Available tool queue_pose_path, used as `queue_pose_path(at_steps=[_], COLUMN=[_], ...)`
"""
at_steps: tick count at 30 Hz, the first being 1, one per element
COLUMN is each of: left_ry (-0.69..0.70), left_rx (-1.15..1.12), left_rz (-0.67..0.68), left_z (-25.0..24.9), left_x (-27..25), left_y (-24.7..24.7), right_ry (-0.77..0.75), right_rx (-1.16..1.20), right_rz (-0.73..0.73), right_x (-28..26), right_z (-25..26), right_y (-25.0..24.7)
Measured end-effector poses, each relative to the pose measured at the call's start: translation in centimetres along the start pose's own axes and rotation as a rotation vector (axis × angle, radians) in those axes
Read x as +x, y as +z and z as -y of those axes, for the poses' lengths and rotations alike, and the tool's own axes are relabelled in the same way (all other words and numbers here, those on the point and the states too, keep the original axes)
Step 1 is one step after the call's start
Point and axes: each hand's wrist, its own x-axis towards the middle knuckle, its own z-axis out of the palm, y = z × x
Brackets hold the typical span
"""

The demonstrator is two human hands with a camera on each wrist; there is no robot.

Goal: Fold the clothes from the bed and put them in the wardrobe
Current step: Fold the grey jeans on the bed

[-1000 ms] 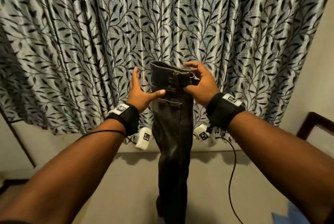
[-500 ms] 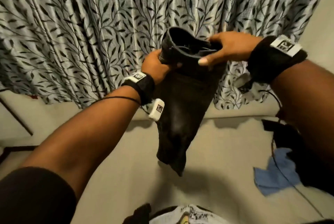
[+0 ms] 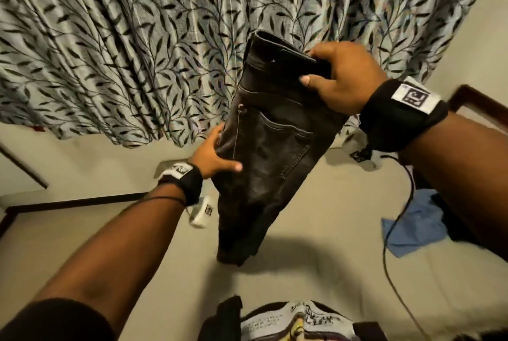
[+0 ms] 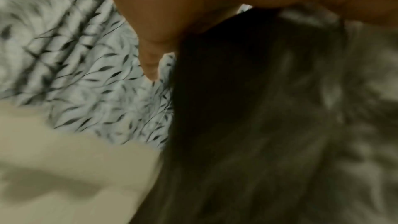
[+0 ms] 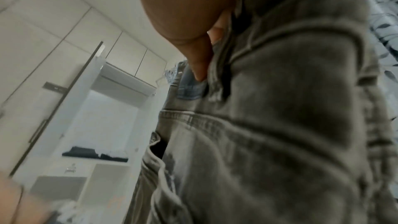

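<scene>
Dark grey jeans (image 3: 269,153), folded lengthwise, hang in the air over the beige bed (image 3: 316,272). My right hand (image 3: 338,73) grips the waistband at the top, thumb in front and fingers behind. Lower down, my left hand (image 3: 217,156) holds the jeans' left edge near the back pocket, thumb across the front. The jeans fill the right wrist view (image 5: 269,125) and show blurred in the left wrist view (image 4: 258,117). The wardrobe (image 5: 86,108) stands with a door open; folded dark clothes (image 5: 94,154) lie on its shelf.
A leaf-patterned curtain (image 3: 123,38) hangs behind the bed. A blue cloth (image 3: 409,228) and a dark garment lie at the bed's right. A printed grey garment (image 3: 297,321) lies near the front edge. A cable (image 3: 390,244) trails from my right wrist.
My left hand slid down from the waistband to the jeans' left edge by the pocket. The right hand keeps the waistband and has turned the jeans so the back pocket faces me.
</scene>
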Motion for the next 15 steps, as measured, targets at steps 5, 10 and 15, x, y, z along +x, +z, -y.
queue_pose_path(at_steps=[5,10,15], left_ry=[-0.250,-0.238,-0.167], left_rx=[0.065,-0.002,0.293], left_rz=[0.228,0.058,0.129], left_z=[9.1,10.8,7.6], left_x=[-2.6,-1.7,1.9], left_y=[5.3,9.6,5.7], right_ry=[0.125,0.394,0.741], right_rx=[0.128,0.201,0.342], right_rz=[-0.128,-0.134,-0.007], right_x=[-2.6,-7.9,-20.8], right_z=[-4.8,-13.5,-22.7], right_y=[-2.8,-2.7,5.5])
